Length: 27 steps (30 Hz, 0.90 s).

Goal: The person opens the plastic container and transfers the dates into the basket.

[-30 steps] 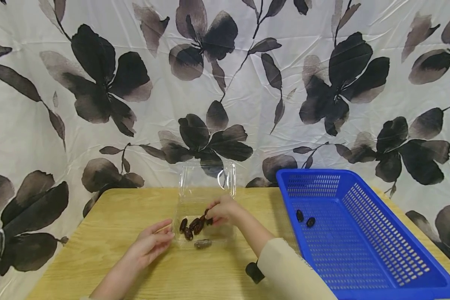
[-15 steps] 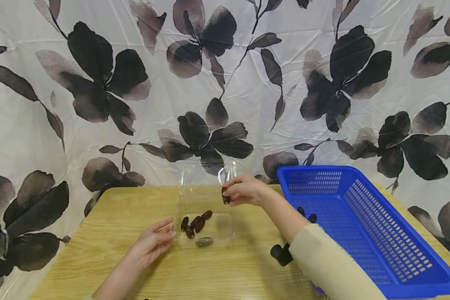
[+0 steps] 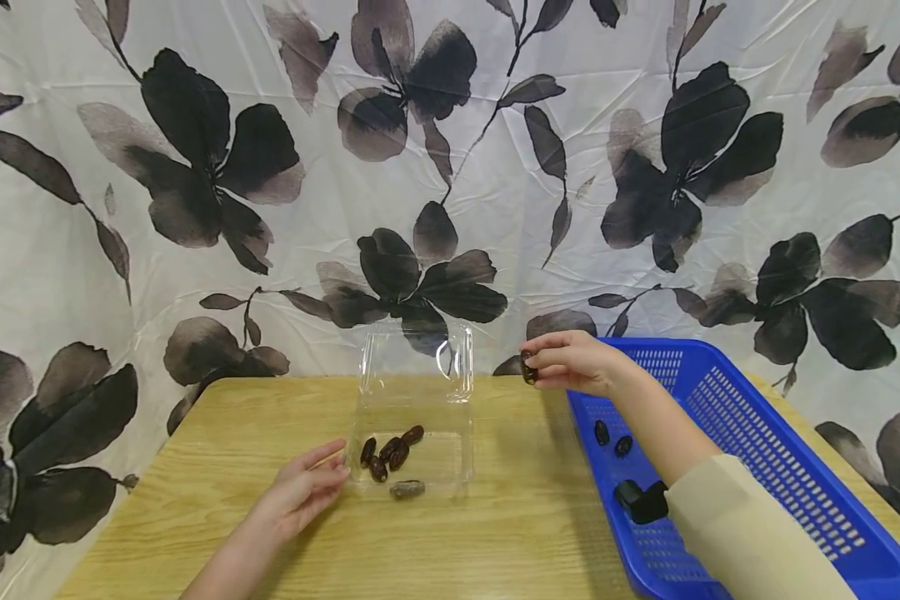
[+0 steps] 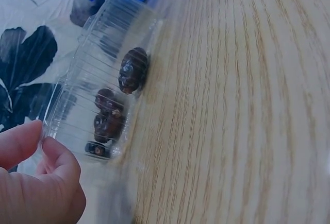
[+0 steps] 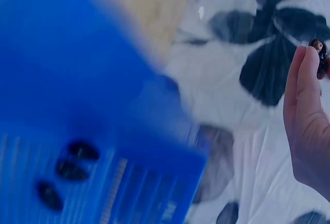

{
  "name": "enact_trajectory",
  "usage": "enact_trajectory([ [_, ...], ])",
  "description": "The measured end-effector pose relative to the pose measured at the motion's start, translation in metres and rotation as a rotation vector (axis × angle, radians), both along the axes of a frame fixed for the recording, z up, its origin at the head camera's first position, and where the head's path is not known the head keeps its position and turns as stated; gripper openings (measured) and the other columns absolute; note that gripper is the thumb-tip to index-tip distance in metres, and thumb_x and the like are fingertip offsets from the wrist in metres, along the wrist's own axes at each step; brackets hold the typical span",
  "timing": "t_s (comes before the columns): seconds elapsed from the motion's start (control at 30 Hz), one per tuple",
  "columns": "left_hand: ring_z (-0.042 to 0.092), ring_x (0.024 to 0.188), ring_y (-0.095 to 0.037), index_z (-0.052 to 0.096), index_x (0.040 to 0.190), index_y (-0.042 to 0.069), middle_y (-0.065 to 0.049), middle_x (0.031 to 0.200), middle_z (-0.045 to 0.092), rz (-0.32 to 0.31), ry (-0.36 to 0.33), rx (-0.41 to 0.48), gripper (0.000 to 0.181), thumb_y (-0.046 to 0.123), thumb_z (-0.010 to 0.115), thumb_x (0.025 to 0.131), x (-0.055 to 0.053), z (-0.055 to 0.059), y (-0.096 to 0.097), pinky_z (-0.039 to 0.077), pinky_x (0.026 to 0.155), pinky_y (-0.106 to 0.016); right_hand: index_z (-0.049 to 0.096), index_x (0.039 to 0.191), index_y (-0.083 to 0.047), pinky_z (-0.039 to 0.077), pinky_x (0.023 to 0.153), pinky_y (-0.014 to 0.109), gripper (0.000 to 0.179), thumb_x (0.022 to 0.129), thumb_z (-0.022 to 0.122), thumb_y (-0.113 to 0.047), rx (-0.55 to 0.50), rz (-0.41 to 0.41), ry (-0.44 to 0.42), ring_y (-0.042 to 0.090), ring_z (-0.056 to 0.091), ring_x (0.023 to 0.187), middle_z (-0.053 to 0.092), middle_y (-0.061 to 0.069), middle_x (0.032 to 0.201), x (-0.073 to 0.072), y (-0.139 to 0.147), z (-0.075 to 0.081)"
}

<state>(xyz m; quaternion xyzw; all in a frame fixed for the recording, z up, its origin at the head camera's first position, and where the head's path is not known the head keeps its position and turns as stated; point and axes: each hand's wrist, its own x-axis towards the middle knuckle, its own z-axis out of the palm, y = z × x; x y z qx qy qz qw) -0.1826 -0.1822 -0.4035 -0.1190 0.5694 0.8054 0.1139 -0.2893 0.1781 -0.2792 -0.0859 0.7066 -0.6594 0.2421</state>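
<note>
My right hand (image 3: 581, 362) pinches a dark brown date (image 3: 528, 367) in the air, at the left rim of the blue plastic basket (image 3: 750, 421). The same date (image 5: 318, 54) shows at the fingertips in the right wrist view. With thumb and finger my left hand (image 4: 44, 175) pinches the edge of a clear plastic clamshell box (image 4: 77, 74), whose lid (image 3: 416, 367) stands up at the back. Several dates (image 3: 388, 450) lie in the box, and a paler-looking one (image 3: 407, 489) shows at its front edge. A few dates (image 5: 72, 170) lie on the basket's floor.
The box stands on a wooden table (image 3: 420, 550), with the basket at the table's right side. A floral cloth (image 3: 532, 208) hangs behind. A black device (image 3: 641, 502) juts from the right wrist over the basket.
My right hand has lifted a date out of the box and carried it right to the basket's rim. The left hand has stayed at the box's left edge.
</note>
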Motion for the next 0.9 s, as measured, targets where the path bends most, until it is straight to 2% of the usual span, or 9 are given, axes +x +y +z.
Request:
enact_trajectory([
  [0.13,0.054,0.082,-0.011,0.021,0.143,-0.006,-0.005,0.102,0.047,-0.004,-0.002,0.002,0.077,-0.010,0.063,0.080,-0.001,0.001,0.000,0.049,0.075,-0.018,0.048,0.124,0.011,0.055,0.070,0.028,0.038,0.086,0.054,0.006,0.008,-0.024,0.007,0.013,0.064,0.074,0.061,0.004,0.087,0.000,0.028,-0.002],
  [0.27,0.054,0.081,-0.010,0.023,0.143,-0.006,-0.005,0.103,0.046,0.000,0.000,-0.010,0.068,-0.012,0.056,0.084,-0.001,0.002,0.001,0.048,0.074,-0.018,0.062,0.104,-0.002,0.055,0.070,0.028,0.021,0.086,0.055,0.006,-0.019,-0.044,-0.006,0.013,0.064,0.075,0.062,0.003,0.086,0.000,0.053,-0.005],
  [0.37,0.053,0.081,-0.010,0.023,0.143,-0.006,-0.007,0.105,0.044,0.008,-0.009,-0.022,0.066,-0.014,0.053,0.085,0.000,0.002,0.002,0.048,0.073,-0.018,0.066,0.097,-0.009,0.055,0.070,0.029,0.021,0.087,0.055,0.006,-0.021,-0.053,-0.018,0.013,0.064,0.075,0.062,0.002,0.086,0.001,0.068,-0.011],
  [0.43,0.053,0.082,-0.011,0.022,0.144,-0.006,-0.007,0.106,0.043,0.008,-0.011,-0.024,0.068,-0.013,0.055,0.085,0.000,0.001,0.002,0.048,0.073,-0.018,0.066,0.098,-0.009,0.055,0.071,0.029,0.021,0.087,0.055,0.005,-0.012,-0.064,-0.022,0.013,0.064,0.075,0.062,0.002,0.086,0.001,0.076,-0.016],
  [0.67,0.053,0.081,-0.011,0.021,0.144,-0.006,-0.007,0.106,0.043,0.009,-0.008,-0.026,0.069,-0.013,0.055,0.084,0.001,0.001,0.001,0.048,0.073,-0.017,0.068,0.090,-0.016,0.055,0.072,0.029,0.026,0.088,0.053,0.005,-0.024,-0.090,-0.060,0.011,0.064,0.074,0.064,0.003,0.083,0.002,0.103,-0.039],
  [0.9,0.055,0.079,-0.011,0.024,0.143,-0.006,-0.005,0.102,0.046,0.009,-0.007,-0.026,0.066,-0.013,0.054,0.085,0.001,-0.001,0.001,0.049,0.072,-0.018,0.068,0.096,-0.011,0.055,0.070,0.028,0.022,0.087,0.054,0.004,0.015,-0.130,-0.084,0.014,0.065,0.073,0.065,0.002,0.080,0.001,0.124,-0.060],
])
